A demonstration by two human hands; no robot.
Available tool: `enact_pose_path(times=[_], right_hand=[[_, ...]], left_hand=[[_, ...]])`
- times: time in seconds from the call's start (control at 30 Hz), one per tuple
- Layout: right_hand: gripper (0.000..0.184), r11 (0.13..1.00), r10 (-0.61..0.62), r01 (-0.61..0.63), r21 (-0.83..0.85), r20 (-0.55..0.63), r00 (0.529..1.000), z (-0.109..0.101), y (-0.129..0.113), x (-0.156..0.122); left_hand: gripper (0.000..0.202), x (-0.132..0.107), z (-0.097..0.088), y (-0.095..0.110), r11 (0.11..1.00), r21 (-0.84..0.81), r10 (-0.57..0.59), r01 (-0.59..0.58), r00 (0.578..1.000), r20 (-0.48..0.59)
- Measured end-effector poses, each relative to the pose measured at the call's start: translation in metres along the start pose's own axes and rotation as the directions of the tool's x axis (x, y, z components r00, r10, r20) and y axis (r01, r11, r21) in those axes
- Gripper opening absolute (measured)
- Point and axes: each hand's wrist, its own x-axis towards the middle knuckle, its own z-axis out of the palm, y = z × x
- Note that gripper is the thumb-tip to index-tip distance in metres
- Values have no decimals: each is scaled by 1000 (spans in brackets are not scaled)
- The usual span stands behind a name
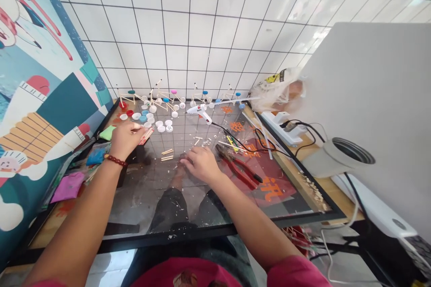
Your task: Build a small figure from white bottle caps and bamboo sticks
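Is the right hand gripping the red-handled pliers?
No: the pliers lie on the tabletop, beside the right hand and outside its grip.

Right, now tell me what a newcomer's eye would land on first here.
Probably the big, colourful ice-cream picture filling the left side. Next would come the white glue gun, lying towards the back of the dark, glossy table, and the red-handled pliers on the table's right half. Small stick structures with coloured round pieces also stand out, lined up near the tiled wall.
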Motion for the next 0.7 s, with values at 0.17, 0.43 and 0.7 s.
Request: enact_pose_path(times=[0.17,0.43,0.7], right_hand=[[25,1000,-3,3,-4,-58,998,5,4,1],[26,998,-55,52,-22,-133,990,3,3,1],[26,994,-106,101,-36,-187,977,-6,1,0]], left_hand=[[28,38,9,6,979,197,54,-47,998,-31],[33,40,66,26,923,355,100,-146,985,143],[40,38,84,37,939,313,144,-145,989,27]])
